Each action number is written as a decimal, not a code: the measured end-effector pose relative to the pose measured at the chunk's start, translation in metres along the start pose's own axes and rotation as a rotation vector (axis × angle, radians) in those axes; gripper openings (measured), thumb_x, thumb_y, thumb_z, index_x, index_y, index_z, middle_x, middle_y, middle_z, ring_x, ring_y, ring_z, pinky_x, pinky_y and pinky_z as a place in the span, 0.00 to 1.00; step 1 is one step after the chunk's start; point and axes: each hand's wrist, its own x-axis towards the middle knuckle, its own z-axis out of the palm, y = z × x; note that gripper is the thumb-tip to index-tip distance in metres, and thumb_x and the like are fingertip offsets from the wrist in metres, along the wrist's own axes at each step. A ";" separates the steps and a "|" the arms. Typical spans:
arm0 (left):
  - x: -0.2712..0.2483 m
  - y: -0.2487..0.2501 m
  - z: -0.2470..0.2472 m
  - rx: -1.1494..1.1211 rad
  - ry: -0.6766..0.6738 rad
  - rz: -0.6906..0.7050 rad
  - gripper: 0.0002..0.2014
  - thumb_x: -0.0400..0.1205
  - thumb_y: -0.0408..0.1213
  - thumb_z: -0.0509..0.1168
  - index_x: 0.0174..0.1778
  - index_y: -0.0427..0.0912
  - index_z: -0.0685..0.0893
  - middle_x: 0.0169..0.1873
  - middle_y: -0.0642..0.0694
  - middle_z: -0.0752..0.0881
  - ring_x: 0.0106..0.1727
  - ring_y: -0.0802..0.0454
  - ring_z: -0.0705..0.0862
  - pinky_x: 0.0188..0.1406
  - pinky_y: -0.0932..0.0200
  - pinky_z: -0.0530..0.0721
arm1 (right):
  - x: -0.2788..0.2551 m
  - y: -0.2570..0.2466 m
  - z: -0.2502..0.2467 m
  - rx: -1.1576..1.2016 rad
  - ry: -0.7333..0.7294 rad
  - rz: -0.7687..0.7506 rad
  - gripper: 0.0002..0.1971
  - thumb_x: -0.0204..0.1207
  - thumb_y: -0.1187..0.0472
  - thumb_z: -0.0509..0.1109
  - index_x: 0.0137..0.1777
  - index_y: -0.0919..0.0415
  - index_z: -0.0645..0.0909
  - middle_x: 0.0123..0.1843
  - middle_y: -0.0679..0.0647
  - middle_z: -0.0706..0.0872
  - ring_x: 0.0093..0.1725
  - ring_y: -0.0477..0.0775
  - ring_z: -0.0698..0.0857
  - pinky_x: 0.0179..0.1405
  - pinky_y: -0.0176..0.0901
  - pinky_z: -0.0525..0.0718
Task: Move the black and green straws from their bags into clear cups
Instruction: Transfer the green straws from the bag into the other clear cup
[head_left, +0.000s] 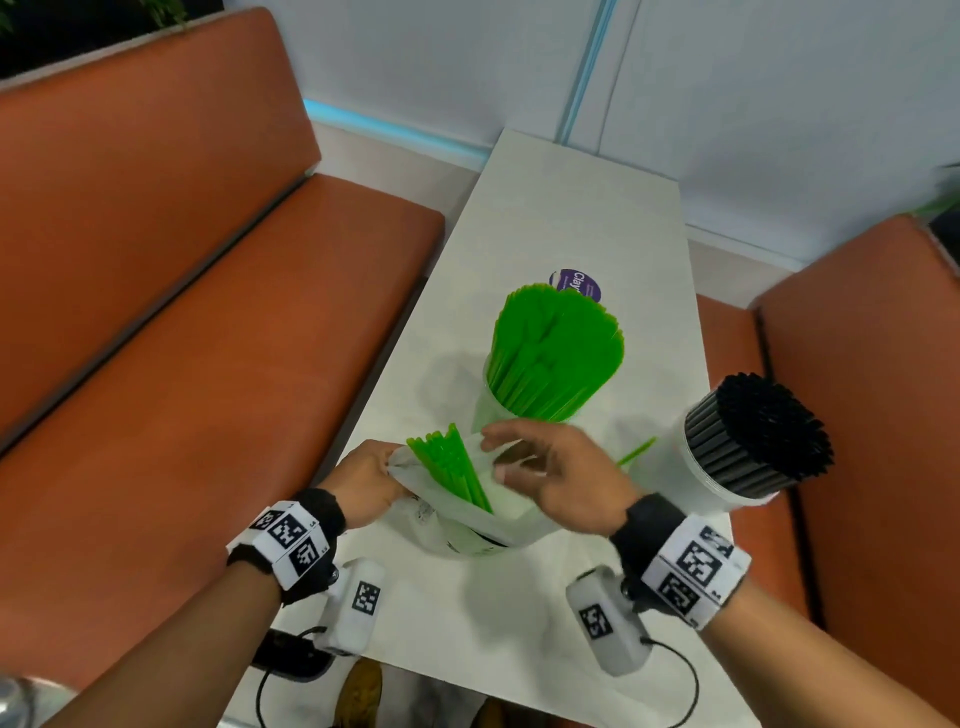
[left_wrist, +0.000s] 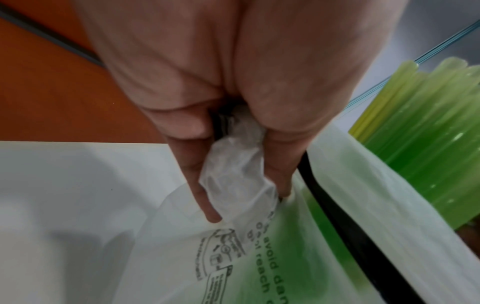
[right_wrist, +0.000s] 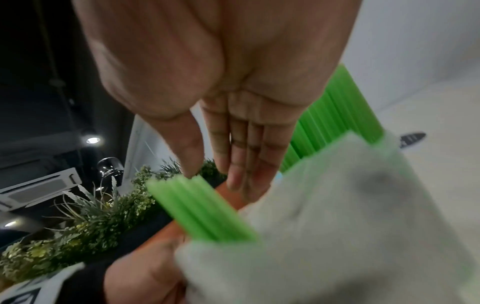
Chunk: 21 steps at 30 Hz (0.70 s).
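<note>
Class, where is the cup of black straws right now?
In the head view, the cup of black straws stands at the table's right edge, right of the cup of green straws, just beyond the right hand.

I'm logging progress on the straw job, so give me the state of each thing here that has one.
Translucent white plastic bag: open, a few green straws sticking out.
Clear cup of green straws: upright, full.
Clear cup of black straws: upright, packed.
Single loose green straw: lying on the white table.
Left hand: grips the bag's edge.
Right hand: open over the bag's straws.
</note>
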 end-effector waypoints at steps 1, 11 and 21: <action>0.000 0.001 0.001 0.004 0.005 0.008 0.05 0.75 0.27 0.69 0.37 0.41 0.88 0.38 0.38 0.91 0.38 0.51 0.83 0.42 0.54 0.79 | 0.000 0.003 0.009 0.033 -0.072 0.009 0.22 0.80 0.62 0.72 0.74 0.53 0.76 0.67 0.44 0.84 0.63 0.45 0.83 0.67 0.47 0.82; -0.005 0.007 0.004 -0.011 0.029 0.003 0.11 0.76 0.23 0.68 0.32 0.43 0.88 0.33 0.45 0.89 0.35 0.56 0.83 0.38 0.60 0.80 | 0.006 0.016 0.032 0.126 0.112 -0.025 0.08 0.84 0.61 0.67 0.58 0.64 0.80 0.49 0.45 0.85 0.49 0.39 0.82 0.51 0.37 0.77; -0.011 0.004 -0.001 0.018 0.018 -0.009 0.09 0.77 0.24 0.67 0.36 0.40 0.89 0.37 0.43 0.92 0.36 0.57 0.86 0.40 0.60 0.82 | -0.011 -0.028 -0.034 0.315 0.406 -0.223 0.06 0.84 0.59 0.61 0.53 0.60 0.76 0.46 0.55 0.88 0.54 0.60 0.87 0.63 0.66 0.82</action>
